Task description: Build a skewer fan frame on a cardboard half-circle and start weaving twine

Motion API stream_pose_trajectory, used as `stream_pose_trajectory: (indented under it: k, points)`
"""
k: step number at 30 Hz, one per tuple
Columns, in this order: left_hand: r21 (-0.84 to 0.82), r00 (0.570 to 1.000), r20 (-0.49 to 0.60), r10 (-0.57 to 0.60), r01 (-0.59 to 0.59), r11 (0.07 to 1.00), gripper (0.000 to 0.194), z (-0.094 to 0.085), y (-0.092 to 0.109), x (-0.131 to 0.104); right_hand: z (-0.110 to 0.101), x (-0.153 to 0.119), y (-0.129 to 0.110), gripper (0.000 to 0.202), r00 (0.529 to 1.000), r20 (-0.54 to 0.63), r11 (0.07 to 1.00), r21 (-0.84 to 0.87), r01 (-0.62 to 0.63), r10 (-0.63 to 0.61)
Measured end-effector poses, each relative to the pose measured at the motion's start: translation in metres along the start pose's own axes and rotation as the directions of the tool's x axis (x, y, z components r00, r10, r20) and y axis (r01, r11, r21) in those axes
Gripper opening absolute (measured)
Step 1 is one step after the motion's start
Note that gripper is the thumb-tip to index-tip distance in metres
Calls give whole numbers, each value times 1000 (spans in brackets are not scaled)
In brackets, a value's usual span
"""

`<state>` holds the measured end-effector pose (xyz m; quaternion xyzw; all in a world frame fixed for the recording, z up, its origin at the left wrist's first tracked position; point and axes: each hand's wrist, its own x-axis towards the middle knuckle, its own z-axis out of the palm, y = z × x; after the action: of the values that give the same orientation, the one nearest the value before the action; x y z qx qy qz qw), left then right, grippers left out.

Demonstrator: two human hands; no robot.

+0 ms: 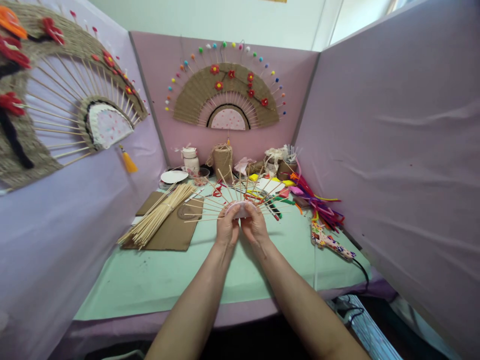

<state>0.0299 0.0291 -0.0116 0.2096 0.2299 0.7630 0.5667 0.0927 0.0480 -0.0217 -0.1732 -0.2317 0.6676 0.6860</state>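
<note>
A small pale half-round piece [242, 209] with thin wooden sticks fanning out from its curved side is held up over the green tabletop. My left hand [227, 225] grips its left end, thumb on the near face. On the right end, my right hand [255, 223] is closed in the same way. The fingers behind the piece are mostly hidden. Sticks radiate left, right and away from me. A bundle of loose sticks [161, 215] lies to the left on brown cardboard [180, 232].
A patterned glue gun [332, 244] with a black cord lies at the right, near pipe cleaners [318, 202]. Farther back are red scissors [217, 191], a twine roll [222, 161] and a white jar [190, 160]. Finished fans [183, 102] hang on the partitions.
</note>
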Motion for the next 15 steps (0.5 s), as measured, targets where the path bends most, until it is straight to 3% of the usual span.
stream_pose_trajectory:
  k: [11, 15]
  points:
    - [1, 1000, -12, 18, -18, 1000, 20, -2, -2, 2, 0, 2, 2, 27, 999, -35, 1000, 21, -13, 14]
    - [-14, 999, -34, -39, 39, 999, 36, 0, -5, 0, -6, 9, 3, 26, 993, -91, 997, 37, -69, 72]
